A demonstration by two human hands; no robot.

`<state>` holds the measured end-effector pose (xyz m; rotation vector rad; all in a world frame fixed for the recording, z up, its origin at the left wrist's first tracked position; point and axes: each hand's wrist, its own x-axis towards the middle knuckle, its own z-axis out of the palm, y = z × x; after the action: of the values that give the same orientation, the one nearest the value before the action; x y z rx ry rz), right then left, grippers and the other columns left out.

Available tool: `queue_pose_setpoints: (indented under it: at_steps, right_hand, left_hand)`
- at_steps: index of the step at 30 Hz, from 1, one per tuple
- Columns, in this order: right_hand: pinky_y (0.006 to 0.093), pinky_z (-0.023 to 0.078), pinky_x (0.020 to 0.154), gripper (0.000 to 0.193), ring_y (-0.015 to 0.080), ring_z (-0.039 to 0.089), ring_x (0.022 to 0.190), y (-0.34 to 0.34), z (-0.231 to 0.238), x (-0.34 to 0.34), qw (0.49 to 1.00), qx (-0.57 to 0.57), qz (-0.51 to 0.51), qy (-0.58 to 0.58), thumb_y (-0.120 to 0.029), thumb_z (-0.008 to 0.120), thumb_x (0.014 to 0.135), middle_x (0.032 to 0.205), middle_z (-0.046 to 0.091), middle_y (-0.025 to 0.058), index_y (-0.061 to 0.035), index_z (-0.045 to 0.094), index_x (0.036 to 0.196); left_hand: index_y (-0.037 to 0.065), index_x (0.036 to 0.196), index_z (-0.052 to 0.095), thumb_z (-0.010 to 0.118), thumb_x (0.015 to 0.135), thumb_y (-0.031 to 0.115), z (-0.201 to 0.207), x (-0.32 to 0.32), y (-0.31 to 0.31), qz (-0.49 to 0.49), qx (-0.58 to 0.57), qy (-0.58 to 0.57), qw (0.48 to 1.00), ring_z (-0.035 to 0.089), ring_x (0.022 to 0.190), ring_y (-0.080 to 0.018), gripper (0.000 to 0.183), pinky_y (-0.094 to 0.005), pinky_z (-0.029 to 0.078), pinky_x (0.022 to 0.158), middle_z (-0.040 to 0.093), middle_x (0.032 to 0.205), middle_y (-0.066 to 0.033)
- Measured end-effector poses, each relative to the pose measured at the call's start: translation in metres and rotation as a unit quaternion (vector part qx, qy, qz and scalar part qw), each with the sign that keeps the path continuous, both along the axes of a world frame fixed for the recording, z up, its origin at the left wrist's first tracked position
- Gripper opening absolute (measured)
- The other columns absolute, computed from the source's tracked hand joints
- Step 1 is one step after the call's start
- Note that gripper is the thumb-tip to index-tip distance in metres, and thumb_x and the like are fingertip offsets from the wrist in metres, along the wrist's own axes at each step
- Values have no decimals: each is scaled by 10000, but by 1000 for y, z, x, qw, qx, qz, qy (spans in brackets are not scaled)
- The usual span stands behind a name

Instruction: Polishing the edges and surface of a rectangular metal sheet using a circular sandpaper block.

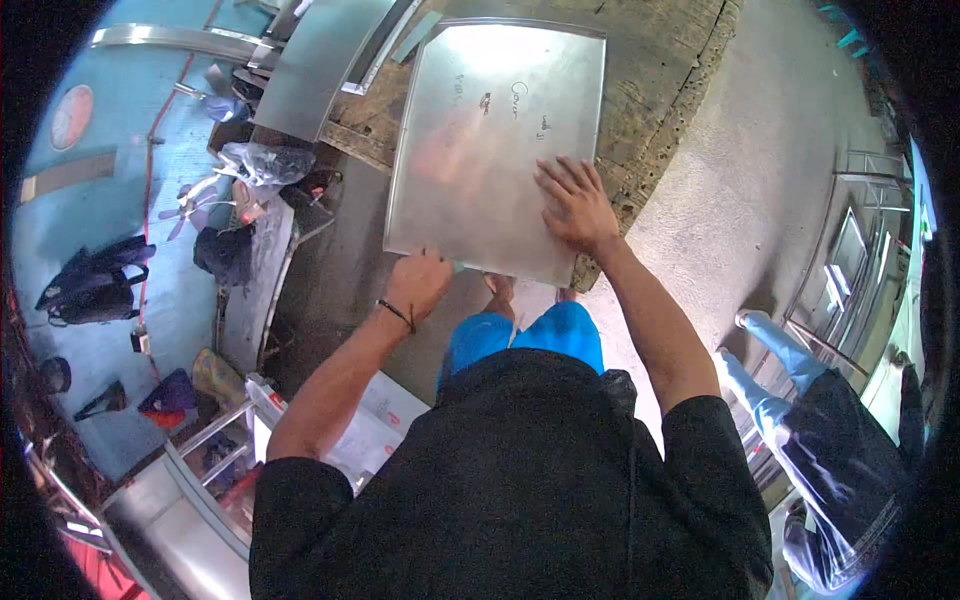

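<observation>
A shallow metal panel (480, 190) with raised edges and handwriting on its face lies on the worn wooden workbench (660, 110), its near end jutting out toward me. My right hand (578, 208) rests flat on the panel's right side, fingers spread. At the near left corner my left hand (420, 282), with a dark bracelet at the wrist, is closed against the edge. A small pale green bit shows beside its fingers, but what it grips is mostly hidden.
Metal sheets and strips (325, 65) lie at the bench's far left. A wall fan (190, 208) and a hanging black bag (95, 285) are on the left. Another person (810, 440) is at the right, near metal frames (850, 250). White boxes (365, 425) sit low on my left.
</observation>
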<state>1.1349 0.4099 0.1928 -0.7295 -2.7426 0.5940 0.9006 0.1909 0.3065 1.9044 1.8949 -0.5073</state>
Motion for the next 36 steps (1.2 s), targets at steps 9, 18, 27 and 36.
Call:
queue_pose_setpoints:
  at_steps: [9, 18, 27, 36]
  right_hand:
    - [511, 168, 1288, 596, 277, 298, 1533, -2, 1, -2, 1000, -1, 5, 1, -347, 640, 931, 1634, 395, 6, -171, 515, 1487]
    - [511, 161, 1289, 606, 280, 292, 1535, -2, 6, 1, 1000, -12, 6, -23, -368, 633, 931, 1642, 380, 4, -172, 510, 1491]
    - [509, 148, 1294, 606, 268, 281, 1542, -1, 0, -1, 1000, 3, 0, -9, -349, 625, 934, 1651, 366, -6, -178, 501, 1502]
    - [514, 157, 1292, 631, 275, 296, 1535, -1, 3, 1, 1000, 1, -3, -24, -357, 643, 915, 1643, 383, -8, -188, 501, 1506]
  left_hand:
    - [36, 892, 751, 612, 892, 199, 0, 61, 27, -36, 13, -109, 993, 665, 1051, -384, 214, -479, 604, 818, 677, 1074, -194]
    - [43, 1004, 726, 604, 896, 132, -1, -28, 0, -12, -59, 34, 998, 639, 1152, -363, 185, -460, 577, 945, 645, 1219, -170]
    - [60, 871, 724, 619, 864, 196, -2, 104, 24, 7, 44, -124, 991, 672, 978, -364, 172, -492, 589, 814, 670, 1048, -184]
    - [100, 1200, 660, 572, 930, 129, 31, 53, 32, 111, 19, -38, 993, 661, 1095, -356, 286, -455, 587, 900, 687, 1174, -177]
